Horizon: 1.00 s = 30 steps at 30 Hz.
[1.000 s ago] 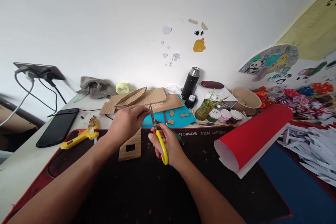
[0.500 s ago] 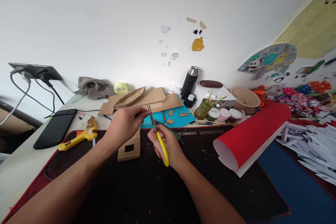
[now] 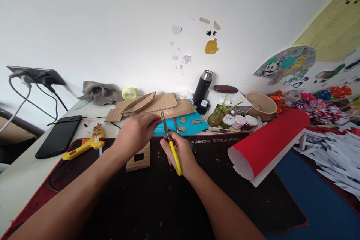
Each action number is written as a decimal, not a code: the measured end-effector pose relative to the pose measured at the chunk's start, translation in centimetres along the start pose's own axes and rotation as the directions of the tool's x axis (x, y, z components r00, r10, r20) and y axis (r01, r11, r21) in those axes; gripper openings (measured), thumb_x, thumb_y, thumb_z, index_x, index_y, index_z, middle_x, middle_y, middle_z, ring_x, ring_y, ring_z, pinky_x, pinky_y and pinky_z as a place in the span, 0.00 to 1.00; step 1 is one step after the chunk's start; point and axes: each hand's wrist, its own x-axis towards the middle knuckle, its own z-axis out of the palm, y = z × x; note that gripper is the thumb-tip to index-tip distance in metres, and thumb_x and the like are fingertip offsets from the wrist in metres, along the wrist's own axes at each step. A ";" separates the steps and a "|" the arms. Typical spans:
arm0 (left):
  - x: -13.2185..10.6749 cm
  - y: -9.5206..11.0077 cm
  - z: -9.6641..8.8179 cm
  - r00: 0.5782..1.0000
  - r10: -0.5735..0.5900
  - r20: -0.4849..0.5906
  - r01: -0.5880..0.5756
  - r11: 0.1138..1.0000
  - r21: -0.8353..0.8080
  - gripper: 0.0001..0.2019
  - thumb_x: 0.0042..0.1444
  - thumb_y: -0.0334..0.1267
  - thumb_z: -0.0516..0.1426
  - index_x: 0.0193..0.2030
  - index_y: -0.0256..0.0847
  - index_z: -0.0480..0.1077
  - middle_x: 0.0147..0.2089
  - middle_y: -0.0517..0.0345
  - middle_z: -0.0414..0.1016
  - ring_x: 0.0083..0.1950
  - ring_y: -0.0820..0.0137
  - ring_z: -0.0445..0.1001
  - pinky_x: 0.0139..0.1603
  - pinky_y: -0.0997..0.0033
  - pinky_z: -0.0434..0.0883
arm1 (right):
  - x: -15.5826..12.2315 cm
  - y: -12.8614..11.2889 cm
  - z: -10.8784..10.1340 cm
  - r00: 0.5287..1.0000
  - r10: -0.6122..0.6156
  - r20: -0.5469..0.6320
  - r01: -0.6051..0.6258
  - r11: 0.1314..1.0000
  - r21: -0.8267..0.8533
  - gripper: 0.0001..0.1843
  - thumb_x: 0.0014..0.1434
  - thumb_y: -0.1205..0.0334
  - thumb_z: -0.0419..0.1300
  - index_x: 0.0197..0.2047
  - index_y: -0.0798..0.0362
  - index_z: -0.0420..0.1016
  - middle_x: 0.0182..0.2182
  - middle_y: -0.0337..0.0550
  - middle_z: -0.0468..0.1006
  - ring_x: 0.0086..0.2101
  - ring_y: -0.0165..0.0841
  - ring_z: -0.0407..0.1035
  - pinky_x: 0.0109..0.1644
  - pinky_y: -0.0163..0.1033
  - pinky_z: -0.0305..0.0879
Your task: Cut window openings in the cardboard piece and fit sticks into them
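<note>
My right hand (image 3: 182,152) is wrapped around yellow-handled scissors (image 3: 175,159), whose blades point away from me, slightly parted at the tips. My left hand (image 3: 137,131) is pinched shut right beside the blades. Whatever its fingertips grip is too small to make out. Below the left hand, a cardboard piece with a square hole (image 3: 143,163) lies on the black mat (image 3: 135,202). Beyond the hands, a boat-shaped cardboard piece (image 3: 140,105) rests on flat cardboard (image 3: 182,108). Small cardboard scraps (image 3: 182,129) are on a blue sheet (image 3: 199,125).
On the left are a yellow glue gun (image 3: 84,150) and a black phone (image 3: 59,138). Toward the back stand a black thermos (image 3: 203,88), a jar with brushes (image 3: 216,117) and paint pots (image 3: 239,121). A red paper roll (image 3: 270,146) lies right, near white paper strips (image 3: 334,157).
The scissors and my left fingertips have shifted slightly to the right. Both hands keep their grips, and the view has moved a little.
</note>
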 end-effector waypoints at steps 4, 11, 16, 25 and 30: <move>0.2 0.3 -0.8 0.999 -0.036 0.006 0.036 0.996 -0.085 0.13 0.69 0.41 0.54 0.39 0.47 0.81 0.37 0.56 0.88 0.36 0.61 0.86 0.36 0.67 0.74 | -0.2 -0.5 -0.2 0.999 -0.039 0.004 0.040 0.994 -0.098 0.16 0.62 0.47 0.71 0.39 0.47 0.74 0.24 0.33 0.69 0.19 0.28 0.61 0.21 0.34 0.58; 0.3 0.2 -1.2 0.993 -0.098 0.063 0.104 0.990 -0.099 0.13 0.68 0.44 0.56 0.39 0.47 0.82 0.38 0.57 0.88 0.37 0.60 0.85 0.36 0.66 0.73 | 0.0 -0.2 -0.2 0.998 -0.045 0.034 0.048 0.996 -0.074 0.17 0.61 0.45 0.72 0.41 0.47 0.75 0.25 0.32 0.70 0.19 0.27 0.61 0.21 0.33 0.57; 0.3 0.6 -1.4 0.987 -0.105 0.120 0.116 0.989 -0.089 0.14 0.69 0.43 0.55 0.41 0.45 0.82 0.41 0.55 0.89 0.40 0.60 0.86 0.39 0.66 0.73 | -0.4 -0.5 -0.1 0.998 -0.068 0.006 0.068 0.990 -0.120 0.17 0.64 0.44 0.70 0.38 0.48 0.74 0.24 0.32 0.71 0.20 0.28 0.63 0.23 0.34 0.60; -0.1 0.0 -0.4 0.997 -0.050 0.051 0.048 0.999 0.026 0.15 0.71 0.44 0.55 0.46 0.44 0.83 0.43 0.52 0.89 0.41 0.58 0.86 0.40 0.65 0.74 | 0.4 -0.3 0.2 0.982 -0.166 -0.092 0.130 0.943 -0.307 0.13 0.67 0.50 0.66 0.37 0.49 0.74 0.29 0.40 0.81 0.30 0.36 0.75 0.36 0.38 0.71; 0.2 0.2 -0.8 0.990 -0.124 0.067 0.124 0.992 0.006 0.13 0.69 0.44 0.56 0.44 0.46 0.82 0.39 0.55 0.88 0.37 0.60 0.85 0.38 0.66 0.73 | 0.0 -0.5 0.0 0.997 -0.076 -0.001 0.074 0.977 -0.199 0.15 0.66 0.46 0.67 0.39 0.48 0.73 0.24 0.33 0.73 0.21 0.30 0.67 0.25 0.34 0.63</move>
